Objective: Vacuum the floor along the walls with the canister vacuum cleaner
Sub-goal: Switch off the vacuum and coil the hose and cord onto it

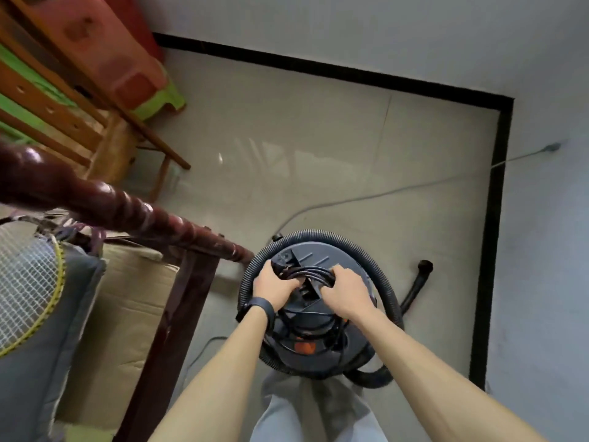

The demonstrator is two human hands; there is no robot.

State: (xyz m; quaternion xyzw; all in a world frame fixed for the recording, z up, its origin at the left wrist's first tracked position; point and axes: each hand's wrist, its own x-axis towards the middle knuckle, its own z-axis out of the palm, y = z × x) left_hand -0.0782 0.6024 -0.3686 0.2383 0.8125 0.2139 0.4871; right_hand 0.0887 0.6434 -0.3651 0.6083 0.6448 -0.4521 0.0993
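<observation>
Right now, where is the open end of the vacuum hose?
In the head view the hose end is right of centre, just right of the canister vacuum, between it and the black baseboard.

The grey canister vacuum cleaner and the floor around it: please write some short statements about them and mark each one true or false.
1. The left hand and the right hand both grip the coiled black cable on top of the grey round canister vacuum cleaner. True.
2. The black ribbed hose lies stretched out straight. False: it loops around the canister.
3. A thin grey cord runs across the pale tiled floor toward the right wall. True.
4. The left wrist is bare. False: it wears a dark band.
5. The skirting along the walls is white. False: it is black.
</observation>
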